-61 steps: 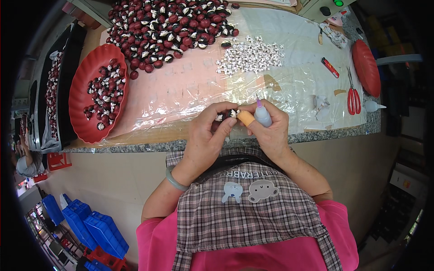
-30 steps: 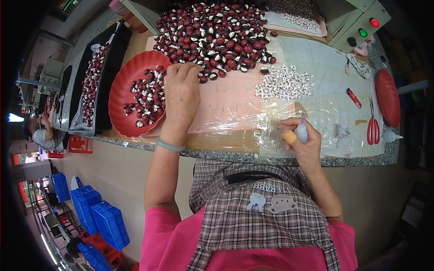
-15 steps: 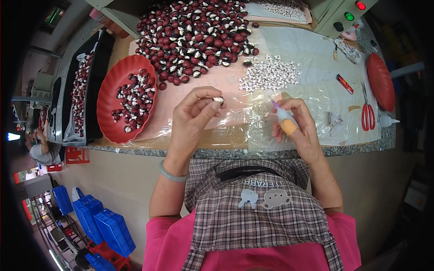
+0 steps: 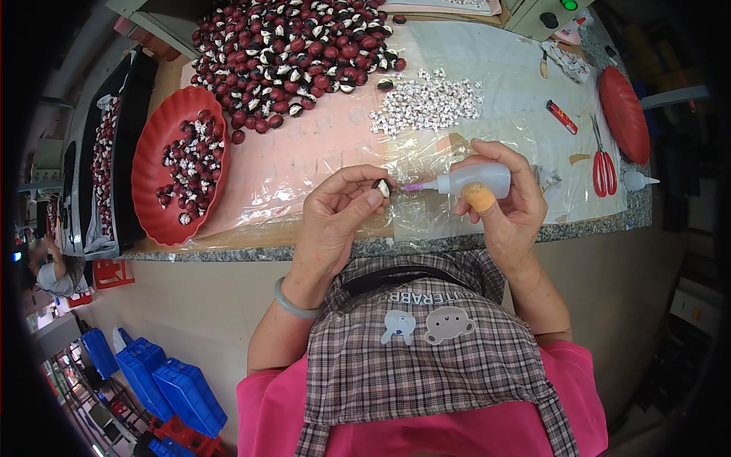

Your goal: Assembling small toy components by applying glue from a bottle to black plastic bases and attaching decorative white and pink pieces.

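Note:
My left hand [image 4: 333,215] pinches a small round piece [image 4: 383,187], dark with a cream-white face, between thumb and fingertips. My right hand [image 4: 515,215] grips a translucent squeeze bottle [image 4: 481,180] lying sideways in the fingers. Its thin purple nozzle [image 4: 415,186] points left, with the tip close beside the piece; I cannot tell whether they touch. An orange-yellow cover [image 4: 480,198] wraps the right thumb. Beyond the hands lie a spread of small white pieces [image 4: 428,101] and a large heap of red, black and white round pieces [image 4: 297,57].
A red scalloped dish [image 4: 145,171] of joined pieces stands at left, beside a black tray [image 4: 141,152]. At right are red-handled scissors [image 4: 604,174], a red tube-like item [image 4: 562,117], another red dish [image 4: 624,114] and a second small bottle [image 4: 636,181]. The granite edge [image 4: 304,253] runs in front of me.
The bottle has turned from pointing up and left to lying level, its nozzle now near the piece. My hands have come closer together. The view has shifted slightly to the right.

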Demonstrator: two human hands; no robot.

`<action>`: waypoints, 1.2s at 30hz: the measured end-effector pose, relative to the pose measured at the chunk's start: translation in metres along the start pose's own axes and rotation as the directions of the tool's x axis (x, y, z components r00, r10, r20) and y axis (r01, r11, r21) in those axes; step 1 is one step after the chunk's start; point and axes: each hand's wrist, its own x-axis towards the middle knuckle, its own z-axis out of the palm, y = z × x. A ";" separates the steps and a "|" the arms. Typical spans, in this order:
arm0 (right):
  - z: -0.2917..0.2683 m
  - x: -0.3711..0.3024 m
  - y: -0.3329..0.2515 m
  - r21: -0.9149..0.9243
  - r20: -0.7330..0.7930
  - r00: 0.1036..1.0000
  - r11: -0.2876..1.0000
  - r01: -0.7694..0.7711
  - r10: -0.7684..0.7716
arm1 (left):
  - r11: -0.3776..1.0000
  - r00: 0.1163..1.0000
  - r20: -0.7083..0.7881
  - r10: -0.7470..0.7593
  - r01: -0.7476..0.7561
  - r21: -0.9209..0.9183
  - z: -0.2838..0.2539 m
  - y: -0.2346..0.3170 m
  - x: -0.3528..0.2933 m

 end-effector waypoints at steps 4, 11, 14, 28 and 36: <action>0.000 -0.003 0.002 -0.174 0.009 0.997 0.982 0.079 -0.079 | 1.000 1.000 -0.008 -0.013 0.013 0.020 0.000 -0.001 -0.002; 0.000 -0.005 0.005 -0.324 0.003 0.990 0.937 0.133 -0.139 | 0.999 0.999 -0.023 -0.036 0.037 0.031 0.000 -0.003 -0.001; 0.002 -0.005 0.005 -0.335 0.016 0.990 0.932 0.139 -0.142 | 0.998 0.998 -0.022 -0.057 0.057 0.034 -0.004 -0.004 -0.001; 0.002 0.003 0.000 -0.505 0.206 0.905 0.752 0.424 -0.372 | 0.997 0.997 -0.013 -0.070 0.070 0.042 -0.003 -0.007 0.002; 0.001 0.004 0.002 -0.505 0.222 0.889 0.733 0.457 -0.401 | 0.995 0.994 0.022 -0.104 0.104 -0.007 -0.009 -0.006 0.001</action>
